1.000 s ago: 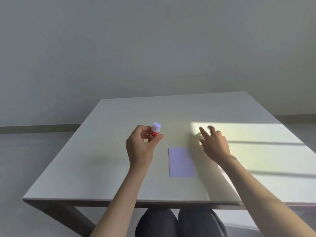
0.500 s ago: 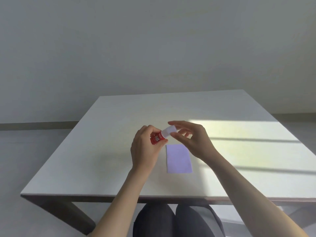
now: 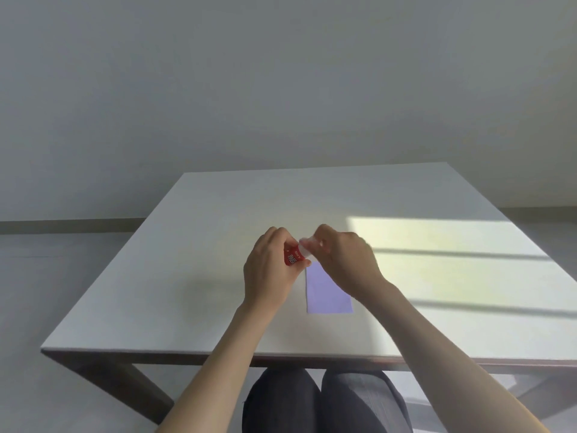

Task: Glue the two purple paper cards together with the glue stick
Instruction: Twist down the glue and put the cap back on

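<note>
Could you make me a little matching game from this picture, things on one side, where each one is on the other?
Things:
1. glue stick
2. white cap
3. purple card
4. sunlight patch

Places:
A. flat on the table
B. on the table's right side
C. in the left hand
D. pinched by the right hand

Pairs: 1-C, 2-D, 3-A, 4-B

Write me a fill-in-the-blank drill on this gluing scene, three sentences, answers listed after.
1. The left hand grips the glue stick by its ____ body.
2. The right hand pinches the stick's ____ cap.
3. The purple card lies flat on the table, partly hidden under the ____ hand.

Missing words: red; white; right
</note>
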Tool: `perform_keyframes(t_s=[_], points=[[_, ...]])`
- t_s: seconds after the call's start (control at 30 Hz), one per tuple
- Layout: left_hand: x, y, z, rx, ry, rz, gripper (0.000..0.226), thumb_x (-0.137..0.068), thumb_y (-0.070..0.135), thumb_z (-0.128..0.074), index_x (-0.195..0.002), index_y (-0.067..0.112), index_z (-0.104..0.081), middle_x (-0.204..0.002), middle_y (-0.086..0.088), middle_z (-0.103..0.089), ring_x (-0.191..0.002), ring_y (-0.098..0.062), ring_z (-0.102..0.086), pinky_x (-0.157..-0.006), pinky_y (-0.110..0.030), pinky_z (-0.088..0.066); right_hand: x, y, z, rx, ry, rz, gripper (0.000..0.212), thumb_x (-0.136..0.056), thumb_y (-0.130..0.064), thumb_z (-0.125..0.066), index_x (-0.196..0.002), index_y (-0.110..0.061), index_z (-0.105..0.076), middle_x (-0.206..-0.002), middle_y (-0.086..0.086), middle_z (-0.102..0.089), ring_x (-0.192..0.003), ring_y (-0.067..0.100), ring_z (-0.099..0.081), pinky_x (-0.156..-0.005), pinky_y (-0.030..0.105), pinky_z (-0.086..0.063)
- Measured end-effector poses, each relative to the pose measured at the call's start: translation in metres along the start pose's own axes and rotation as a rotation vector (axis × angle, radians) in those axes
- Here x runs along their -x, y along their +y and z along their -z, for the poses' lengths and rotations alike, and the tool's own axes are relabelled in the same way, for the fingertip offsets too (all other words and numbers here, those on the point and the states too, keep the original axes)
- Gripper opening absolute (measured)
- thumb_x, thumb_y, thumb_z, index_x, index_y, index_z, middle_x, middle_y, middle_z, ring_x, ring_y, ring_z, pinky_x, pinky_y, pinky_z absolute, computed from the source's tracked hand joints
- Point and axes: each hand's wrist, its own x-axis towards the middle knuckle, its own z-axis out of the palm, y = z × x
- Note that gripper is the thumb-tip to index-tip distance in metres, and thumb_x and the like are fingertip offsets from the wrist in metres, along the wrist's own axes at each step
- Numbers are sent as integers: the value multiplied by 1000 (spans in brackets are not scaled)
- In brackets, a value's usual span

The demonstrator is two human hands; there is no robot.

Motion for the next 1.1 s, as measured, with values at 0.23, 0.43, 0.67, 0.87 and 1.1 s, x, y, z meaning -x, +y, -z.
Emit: perform_keyframes(t_s=[0.23,0.43,0.67,0.87,1.1], points=[[-35,-19,-22,307,86,328,35,-63,21,-81,-69,12,-48,-72,-10,-66,-71,-28,-64,-66,-44,-53,10,24,-5,8,43,-252,46,-95,-50,-31,-83,-16,-59,-62,8,-62,-64,33,-57,-53,30,-38],[-58,-38,-41,343,147,424,38,-63,20,-79,-66,17,-41,-67,-15,-66,-68,-30,-63,-66,-42,-50,22,55,2,24,117,-283,33,-97,-22,-40,-130,-25,-40,-90,4,-68,-80,34,-61,-62,33,-42],[-52,-50,-59,340,113,448,40,-64,20,-78,-67,19,-39,-72,-17,-66,-70,-32,-63,-65,-41,-49,25,62,5,-9,131,-248,42,-95,-11,-37,-135,-24,-36,-81,7,-68,-72,35,-60,-65,41,-52],[-46,-52,-64,365,157,434,35,-65,20,-80,-75,12,-47,-79,-15,-65,-77,-31,-62,-70,-47,-51,32,62,0,-21,213,-236,57,-93,-17,-48,-144,-25,-24,-95,-9,-54,-62,23,-53,-61,32,-41],[-35,-44,-50,359,51,466,127,-63,28,-86,-151,21,6,-146,-12,-30,-135,-22,-34,-97,-29,-34,30,64,-9,-68,156,-242,51,-92,-9,-47,-141,-18,-34,-124,1,-50,-79,25,-61,-68,32,-46]])
